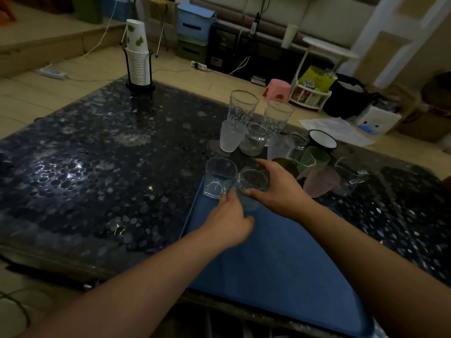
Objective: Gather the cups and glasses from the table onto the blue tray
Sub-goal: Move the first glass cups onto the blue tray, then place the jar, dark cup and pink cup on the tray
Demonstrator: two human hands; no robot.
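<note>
- We see the right hand (275,189) clamped over a clear glass jar (251,189), fingers curled across its far rim and thumb on the near side; the jar stands at the far end of the blue tray (280,259).
- The left hand (229,222) sits at the jar's base, fingers bent toward it; in this dim light we cannot tell whether they grip the jar or only touch it.
- Just left of the jar, a square clear tumbler (219,178) stands on the tray's far-left corner, touching or nearly touching the jar.
- Beyond the tray, on the dark pebble-pattern table (97,154), the rest wait: two tall printed glasses (242,106), a frosted cup (230,136), a second jar (255,139), a black enamel mug (322,141), a green cup (314,158), a pink cup (321,181), a glass pitcher (349,178).
- At the table's far-left corner, a stack of paper cups (138,54) stands in a holder.
</note>
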